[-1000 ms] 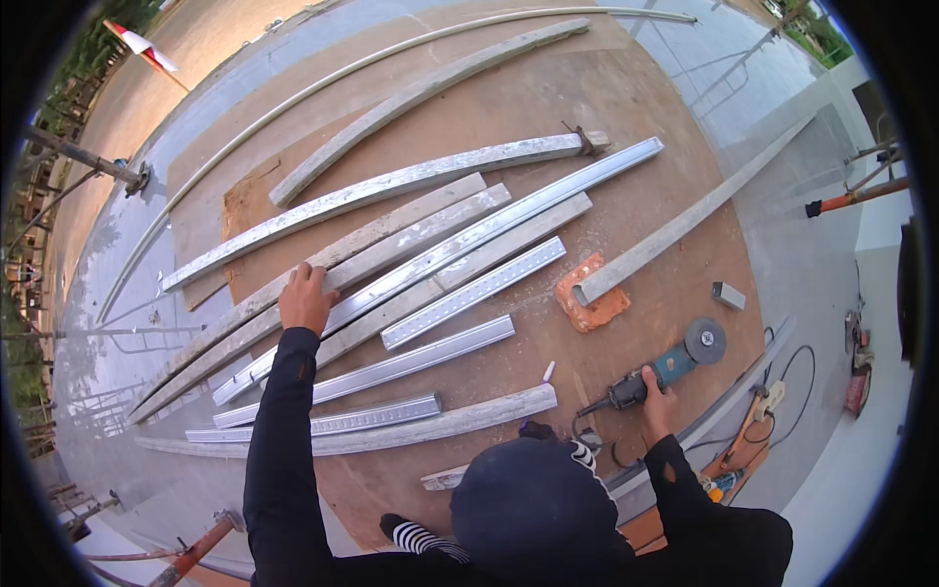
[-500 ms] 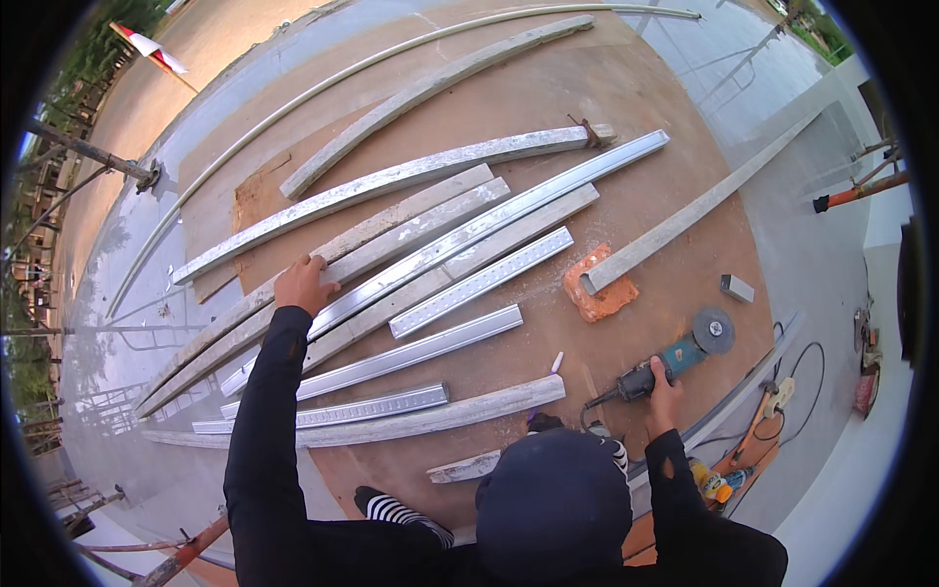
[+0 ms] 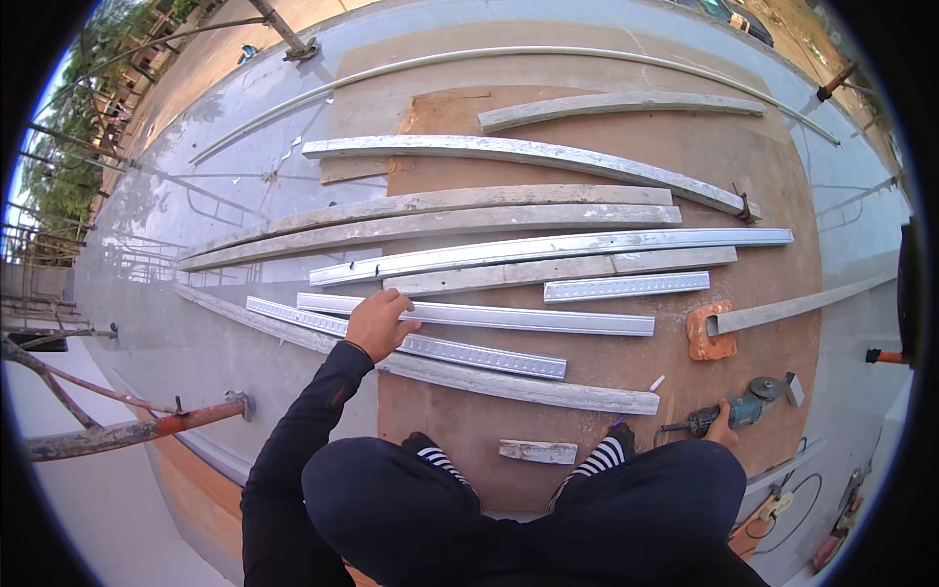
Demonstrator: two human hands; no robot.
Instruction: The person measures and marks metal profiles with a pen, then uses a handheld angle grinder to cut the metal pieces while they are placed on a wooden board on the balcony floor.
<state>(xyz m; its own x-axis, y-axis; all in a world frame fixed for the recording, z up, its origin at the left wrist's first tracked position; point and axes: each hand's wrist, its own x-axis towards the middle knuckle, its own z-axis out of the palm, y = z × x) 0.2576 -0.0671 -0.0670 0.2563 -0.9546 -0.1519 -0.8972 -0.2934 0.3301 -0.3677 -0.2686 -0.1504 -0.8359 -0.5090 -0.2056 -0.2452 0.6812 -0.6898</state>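
My left hand [image 3: 380, 325] is closed over a plain silver metal channel [image 3: 528, 317], fingers curled at its far edge. Just nearer lies a metal channel with a row of dimples [image 3: 489, 358], its middle partly hidden by that hand. My right hand [image 3: 722, 425] holds the body of a blue-green angle grinder [image 3: 745, 411], low at the right. The grinder's disc [image 3: 770, 388] lies beside a short metal tube offcut [image 3: 793, 390]; whether they touch I cannot tell. A white marker [image 3: 657, 383] rests between the channels and the grinder.
Beyond my left hand lie several weathered beams [image 3: 440, 223], a long silver channel [image 3: 587, 245] and a short dimpled piece [image 3: 626, 287]. A grey tube [image 3: 802, 309] rests on an orange brick [image 3: 709, 333]. Cables [image 3: 797, 509] run at the lower right; scaffold pipes [image 3: 137, 430] stand left.
My view has turned to the right. My left hand has moved nearer to me, from the weathered beams to the plain silver channel. My right hand remains on the grinder.
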